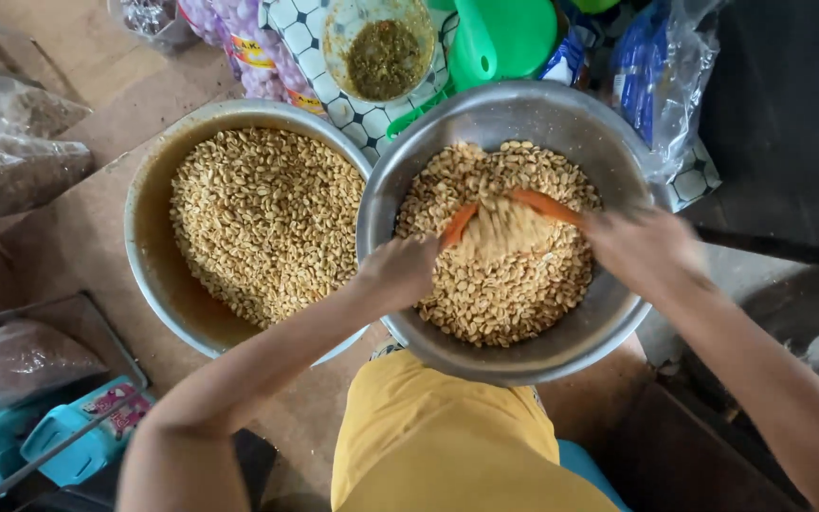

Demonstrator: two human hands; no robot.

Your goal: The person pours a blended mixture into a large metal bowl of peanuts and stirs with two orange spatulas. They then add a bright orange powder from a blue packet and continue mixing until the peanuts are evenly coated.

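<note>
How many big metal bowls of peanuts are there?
2: the left bowl sits untouched; the right bowl is under both hands. No others show.

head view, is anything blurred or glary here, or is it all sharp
Head view: both hands, left hand and right hand, and the orange scoop are motion-blurred; peanuts in the left bowl stay sharp; soft daylight, mild sheen on the right bowl, no harsh glare.
</note>
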